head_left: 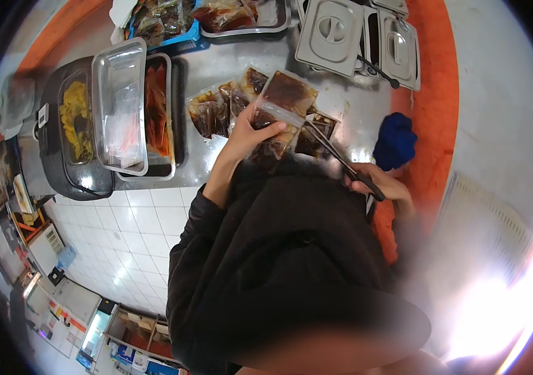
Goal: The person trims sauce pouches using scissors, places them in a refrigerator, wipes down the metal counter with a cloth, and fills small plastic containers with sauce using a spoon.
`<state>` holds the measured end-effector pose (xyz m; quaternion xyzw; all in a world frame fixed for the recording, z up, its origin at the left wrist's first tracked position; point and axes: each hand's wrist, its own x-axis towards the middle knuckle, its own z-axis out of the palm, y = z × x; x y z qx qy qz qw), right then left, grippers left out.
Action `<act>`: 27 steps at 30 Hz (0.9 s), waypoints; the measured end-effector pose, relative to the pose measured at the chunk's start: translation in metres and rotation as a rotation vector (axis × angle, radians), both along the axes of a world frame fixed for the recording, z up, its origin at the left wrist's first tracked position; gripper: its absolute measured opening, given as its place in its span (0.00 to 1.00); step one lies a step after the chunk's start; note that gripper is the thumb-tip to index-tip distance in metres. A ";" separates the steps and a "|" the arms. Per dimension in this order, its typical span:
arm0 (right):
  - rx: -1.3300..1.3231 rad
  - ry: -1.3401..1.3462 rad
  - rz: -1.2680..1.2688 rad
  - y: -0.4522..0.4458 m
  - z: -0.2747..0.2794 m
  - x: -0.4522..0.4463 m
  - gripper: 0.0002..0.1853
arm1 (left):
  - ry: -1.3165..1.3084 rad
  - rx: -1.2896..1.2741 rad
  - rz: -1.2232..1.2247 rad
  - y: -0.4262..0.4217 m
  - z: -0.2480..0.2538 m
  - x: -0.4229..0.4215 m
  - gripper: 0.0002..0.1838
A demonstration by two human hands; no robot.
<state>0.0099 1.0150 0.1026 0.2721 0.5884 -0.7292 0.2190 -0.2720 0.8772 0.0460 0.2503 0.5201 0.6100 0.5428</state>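
Steel table [204, 69], a bag [288, 90] of brown liquid in the left hand [246, 134], scissors [335, 150] in the right hand [389, 181].
A black tub [60, 181] and two overlapping trays [118, 55] take up the left end, reaching close to the table's near edge, while lidded steel pans [330, 34] crowd the far right corner; more bags [209, 112] lie mid-table, around and under the held one, with a strip of steel between them and the trays for moving, and a wider patch over toward a bunched blue cloth [394, 140] by the right edge; the left thumb and partly hidden fingers are closed in a pinch on the held bag, the right fingers curl snugly round the scissor handles, and the blades come up by the bag's right side, though I can't tell whether they touch it.
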 end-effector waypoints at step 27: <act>-0.071 0.149 0.000 -0.001 -0.007 -0.026 0.27 | 0.046 0.072 -0.188 0.009 0.008 0.014 0.43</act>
